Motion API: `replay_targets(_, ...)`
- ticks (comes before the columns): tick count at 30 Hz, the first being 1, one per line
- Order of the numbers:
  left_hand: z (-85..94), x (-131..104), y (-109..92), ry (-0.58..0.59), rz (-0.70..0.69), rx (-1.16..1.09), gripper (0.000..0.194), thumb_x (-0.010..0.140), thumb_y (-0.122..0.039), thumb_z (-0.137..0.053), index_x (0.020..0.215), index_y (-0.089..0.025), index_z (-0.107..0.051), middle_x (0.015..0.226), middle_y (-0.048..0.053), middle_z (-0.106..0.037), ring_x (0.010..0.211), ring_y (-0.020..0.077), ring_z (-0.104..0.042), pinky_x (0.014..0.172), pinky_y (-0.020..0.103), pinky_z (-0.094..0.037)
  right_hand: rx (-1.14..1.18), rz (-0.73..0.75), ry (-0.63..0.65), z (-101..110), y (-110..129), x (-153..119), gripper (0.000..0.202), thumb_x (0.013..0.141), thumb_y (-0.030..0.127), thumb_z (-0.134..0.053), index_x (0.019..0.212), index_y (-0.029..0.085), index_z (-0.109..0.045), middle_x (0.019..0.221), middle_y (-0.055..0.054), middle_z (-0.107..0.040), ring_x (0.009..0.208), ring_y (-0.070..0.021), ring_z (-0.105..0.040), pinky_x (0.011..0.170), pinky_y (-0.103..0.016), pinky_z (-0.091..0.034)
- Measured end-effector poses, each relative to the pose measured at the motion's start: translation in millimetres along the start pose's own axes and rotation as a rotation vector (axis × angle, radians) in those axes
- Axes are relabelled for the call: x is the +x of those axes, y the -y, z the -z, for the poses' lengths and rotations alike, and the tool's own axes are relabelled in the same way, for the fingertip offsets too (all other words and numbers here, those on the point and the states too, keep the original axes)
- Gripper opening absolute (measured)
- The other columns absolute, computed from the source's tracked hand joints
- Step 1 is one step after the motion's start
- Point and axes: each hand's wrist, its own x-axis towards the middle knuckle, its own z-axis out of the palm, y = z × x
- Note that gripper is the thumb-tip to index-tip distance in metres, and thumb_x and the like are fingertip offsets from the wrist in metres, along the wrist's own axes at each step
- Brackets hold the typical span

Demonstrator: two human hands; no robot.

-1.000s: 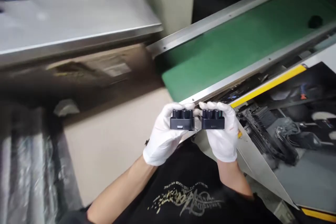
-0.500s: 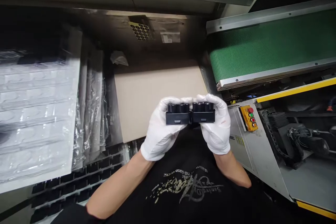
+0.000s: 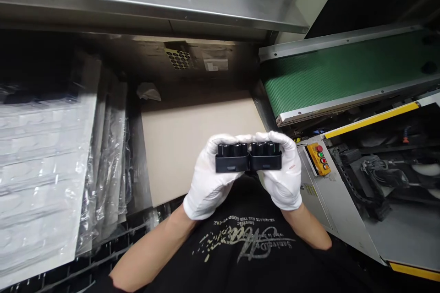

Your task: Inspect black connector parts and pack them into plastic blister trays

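White gloves cover both hands. My left hand (image 3: 209, 183) is wrapped round a black case (image 3: 231, 164) with several glossy black cylinders standing in its top. A matching black case (image 3: 266, 162), also filled with dark cylinders, is in my right hand (image 3: 283, 176). The two cases are side by side, level, with their inner ends touching or nearly so. Both are held up in front of my chest, over the near right part of a beige cardboard sheet (image 3: 185, 142). The fingertips behind the cases are partly hidden.
Plastic-wrapped white trays (image 3: 41, 174) are stacked at left. A steel shelf (image 3: 137, 2) crosses the back, above round stickers (image 3: 178, 59) and a small bag (image 3: 216, 64). At right are a green conveyor (image 3: 330, 73) and a yellow button box (image 3: 318, 159).
The camera view has tilted, showing more of the shelf and dark items on it. Both hands and the cases appear slightly lower in the picture, with the same hold.
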Motion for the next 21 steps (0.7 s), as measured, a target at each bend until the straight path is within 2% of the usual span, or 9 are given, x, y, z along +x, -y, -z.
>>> replay_targets(5,4.1,14.0,-1.7,-0.024,0.012,0.022,0.045,0.072,-0.022,-0.096,0.11,-0.032,-0.073,0.124,0.001,-0.074,0.123,0.0247,-0.069,0.102,0.037,-0.062,0.041,-0.082,-0.091,-5.7,-10.3,14.0,0.048,0.076,0.034,-0.088,0.12,0.031,-0.068,0.122,-0.004,-0.077,0.12,-0.0268,-0.074,0.11,-0.051,-0.061)
replay_targets(9,7.0,27.6,-2.7,-0.053,0.051,0.036,0.045,0.071,-0.019,-0.096,0.11,-0.03,-0.075,0.123,0.0,-0.073,0.121,0.02,-0.068,0.101,0.028,-0.06,0.103,-0.075,-0.13,-7.7,-18.4,24.1,0.047,0.076,0.028,-0.085,0.12,0.031,-0.069,0.122,-0.003,-0.077,0.12,-0.0261,-0.073,0.11,-0.051,-0.061)
replay_targets(12,8.4,34.1,-3.1,-0.042,0.089,0.033,0.044,0.072,-0.017,-0.095,0.109,-0.03,-0.076,0.123,0.0,-0.073,0.122,0.0191,-0.067,0.101,0.026,-0.06,0.099,-0.091,-0.165,-7.4,-22.1,27.1,0.047,0.076,0.027,-0.084,0.121,0.031,-0.069,0.123,-0.004,-0.077,0.12,-0.026,-0.073,0.109,-0.05,-0.061)
replay_targets(17,12.8,40.3,0.1,-0.04,0.16,-0.013,0.041,0.075,-0.015,-0.093,0.109,-0.031,-0.075,0.123,-0.001,-0.073,0.123,0.0178,-0.068,0.106,0.028,-0.059,0.053,-0.129,-0.196,-6.3,-24.9,29.5,0.048,0.075,0.034,-0.087,0.119,0.03,-0.069,0.124,-0.005,-0.077,0.12,-0.0266,-0.073,0.11,-0.051,-0.061)
replay_targets(21,16.6,42.3,1.0,-0.039,0.128,0.018,0.044,0.075,-0.017,-0.094,0.111,-0.031,-0.075,0.126,0.0,-0.073,0.127,0.0204,-0.067,0.108,0.031,-0.059,-0.02,-0.115,-0.189,-7.7,-24.1,31.9,0.046,0.079,0.037,-0.086,0.121,0.03,-0.068,0.125,-0.004,-0.077,0.122,-0.0267,-0.073,0.113,-0.05,-0.059)
